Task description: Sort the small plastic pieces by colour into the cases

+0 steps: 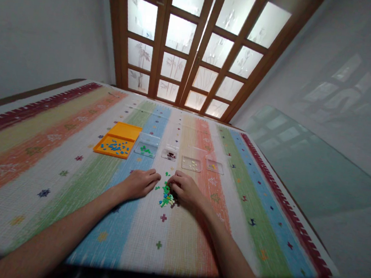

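Observation:
A small pile of mixed pieces (166,198), mostly green with some blue, yellow, white and dark brown ones, lies on the tablecloth between my hands. My right hand (185,190) is at the pile's right edge, its fingers curled down among the pieces; their tips are partly hidden. Left of the pile, my left hand (141,183) rests low over the cloth with fingers bent together. Whatever either hand might hold is too small to make out. A few loose green pieces (167,173) lie just beyond the pile.
Behind my hands stand an orange box (124,130) with blue pieces, its lid open, and clear boxes with green pieces (145,150), dark brown pieces (171,155), pale pieces (192,164) and yellow-orange pieces (214,166). A striped tablecloth (145,247) covers the table.

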Tool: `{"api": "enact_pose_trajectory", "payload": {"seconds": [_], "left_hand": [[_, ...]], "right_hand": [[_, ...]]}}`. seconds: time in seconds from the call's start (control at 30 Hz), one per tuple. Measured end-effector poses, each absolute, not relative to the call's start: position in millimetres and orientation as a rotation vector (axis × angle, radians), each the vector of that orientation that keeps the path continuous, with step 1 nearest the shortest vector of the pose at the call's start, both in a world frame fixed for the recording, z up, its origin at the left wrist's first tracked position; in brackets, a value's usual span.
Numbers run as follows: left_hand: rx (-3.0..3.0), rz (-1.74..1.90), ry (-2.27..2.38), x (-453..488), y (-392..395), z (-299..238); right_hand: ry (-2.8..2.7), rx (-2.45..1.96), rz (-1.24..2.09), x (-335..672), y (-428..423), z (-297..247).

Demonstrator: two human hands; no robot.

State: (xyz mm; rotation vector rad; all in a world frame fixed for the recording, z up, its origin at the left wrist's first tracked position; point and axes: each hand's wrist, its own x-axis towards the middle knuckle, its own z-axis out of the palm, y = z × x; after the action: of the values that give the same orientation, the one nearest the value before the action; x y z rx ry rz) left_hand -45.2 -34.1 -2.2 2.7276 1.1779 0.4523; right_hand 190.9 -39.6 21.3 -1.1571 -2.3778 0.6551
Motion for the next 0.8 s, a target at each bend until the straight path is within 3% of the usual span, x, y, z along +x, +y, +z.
{"api": "enact_pose_trajectory", "payload": {"seconds": [0.8], "left_hand": [[2.74,0.466,1.187,-45.3,-35.0,-2.0]], "right_hand": [[-2.42,-1.285,0.56,186.4,-39.5,23.0]]}}
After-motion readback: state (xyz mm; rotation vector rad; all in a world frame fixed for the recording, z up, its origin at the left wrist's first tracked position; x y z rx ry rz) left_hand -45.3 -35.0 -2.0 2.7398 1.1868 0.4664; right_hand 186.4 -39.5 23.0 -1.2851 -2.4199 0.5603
